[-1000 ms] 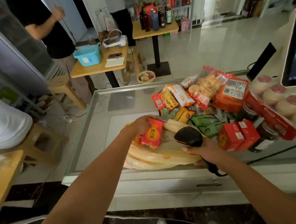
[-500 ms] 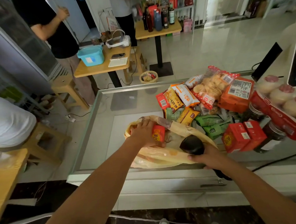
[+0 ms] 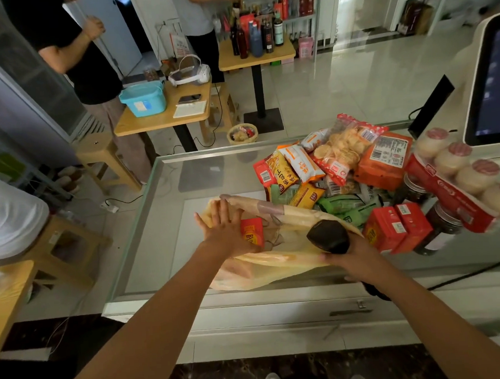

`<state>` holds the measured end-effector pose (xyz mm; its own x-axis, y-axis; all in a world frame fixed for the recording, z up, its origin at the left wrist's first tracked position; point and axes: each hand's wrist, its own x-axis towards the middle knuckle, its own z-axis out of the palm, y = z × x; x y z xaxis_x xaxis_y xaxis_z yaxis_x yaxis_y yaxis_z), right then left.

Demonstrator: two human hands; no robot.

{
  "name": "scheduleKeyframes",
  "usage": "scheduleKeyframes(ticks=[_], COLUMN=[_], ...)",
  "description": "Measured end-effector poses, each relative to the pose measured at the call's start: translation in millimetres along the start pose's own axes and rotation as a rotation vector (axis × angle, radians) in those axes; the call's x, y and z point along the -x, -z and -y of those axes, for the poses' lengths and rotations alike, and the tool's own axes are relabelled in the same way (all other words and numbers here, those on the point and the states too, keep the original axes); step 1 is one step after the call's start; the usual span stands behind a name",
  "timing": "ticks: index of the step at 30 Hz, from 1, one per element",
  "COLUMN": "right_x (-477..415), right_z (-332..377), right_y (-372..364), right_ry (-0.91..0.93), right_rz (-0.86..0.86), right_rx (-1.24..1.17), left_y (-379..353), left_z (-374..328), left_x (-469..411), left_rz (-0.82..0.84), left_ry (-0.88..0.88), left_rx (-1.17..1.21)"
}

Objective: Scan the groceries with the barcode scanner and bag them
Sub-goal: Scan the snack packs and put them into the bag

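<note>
Left hand [image 3: 224,228]: flat, fingers straight and spread, holding nothing, lying over the left rim of the yellowish plastic bag [image 3: 276,264]. Right hand [image 3: 355,260]: wrapped round the black barcode scanner [image 3: 328,236].

Scanner long axis runs from near-right to far-left. Its head is over the bag's right side, and its grip sits under the hand toward the table's near edge. Can't tell which way the scan window faces. Scanner cable [image 3: 464,273] leaves to the right.

Red packet [image 3: 252,232] sits in the bag mouth, just right of the left hand, long axis pointing away from the person. It has yellow Chinese print, too small to read.

The bag lies on the glass table [image 3: 163,222], mouth facing up and away.

Remaining groceries are piled at far right, touching the bag:
- yellow snack packet [image 3: 282,174], red Chinese print, not legible
- white-orange packet [image 3: 301,163], orange characters, not legible
- clear bag of round crackers [image 3: 342,149]
- orange pack [image 3: 386,162] with a white label, barcode and fine print
- green packets [image 3: 351,211]
- two red boxes [image 3: 397,228] with small white stickers
- dark jars [image 3: 442,228] behind the boxes
- tray of round pastries [image 3: 456,178] in a red band

Checkout screen [image 3: 492,84] stands at far right. Beyond the table are a wooden side table with a teal tub [image 3: 142,99], a second one with bottles [image 3: 252,35], and two people standing.
</note>
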<state>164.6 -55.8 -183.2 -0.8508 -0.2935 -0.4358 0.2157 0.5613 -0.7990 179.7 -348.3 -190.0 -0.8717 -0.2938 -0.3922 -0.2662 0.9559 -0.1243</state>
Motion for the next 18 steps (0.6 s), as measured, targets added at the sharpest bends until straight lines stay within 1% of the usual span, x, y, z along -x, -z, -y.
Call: scheduleKeyframes(ticks=[2,3,4,5,6,7,8,9,10,11,12,13,16,18], right_x=[-3,-4,-4,-4,-2,-2,-1,-1,-1,-1,0,0,-2,-3], right_z=[1,2,4,6,8,9,11,12,14,15,17,19,18,16], right_y=[6,9,12,14,16,17,17,18,18,17,16,14,9,8], right_ry=[0.041,0.046,0.046,0.038,0.029,0.032,0.050,0.075,0.100,0.121,0.143,0.161,0.158,0.140], right_rz=[-0.052,-0.069,-0.077,-0.066,-0.045,-0.027,-0.023,-0.025,-0.030,-0.033,-0.033,-0.031,-0.017,-0.013], right_rx=[0.003,-0.005,-0.010,-0.010,-0.005,0.011,0.045,0.087,0.116,0.125,0.127,0.124,0.091,0.094], left_y=[10,17,22,25,24,21,16,11,4,-1,-3,-6,-10,-13], left_z=[10,16,22,27,32,33,31,28,23,17,11,9,6,7], left_x=[1,2,4,9,12,17,22,28,31,34,36,32,23,23], left_rz=[0.001,-0.016,-0.064,-0.162,-0.294,-0.403,-0.425,-0.349,-0.219,-0.097,-0.027,-0.022,-0.143,-0.188], left_ry=[-0.065,-0.098,-0.120,-0.111,-0.046,0.080,0.243,0.405,0.534,0.603,0.610,0.573,0.409,0.405], left_rx=[-0.069,-0.063,-0.014,0.095,0.265,0.457,0.665,0.893,1.094,1.215,1.245,1.229,1.157,1.206])
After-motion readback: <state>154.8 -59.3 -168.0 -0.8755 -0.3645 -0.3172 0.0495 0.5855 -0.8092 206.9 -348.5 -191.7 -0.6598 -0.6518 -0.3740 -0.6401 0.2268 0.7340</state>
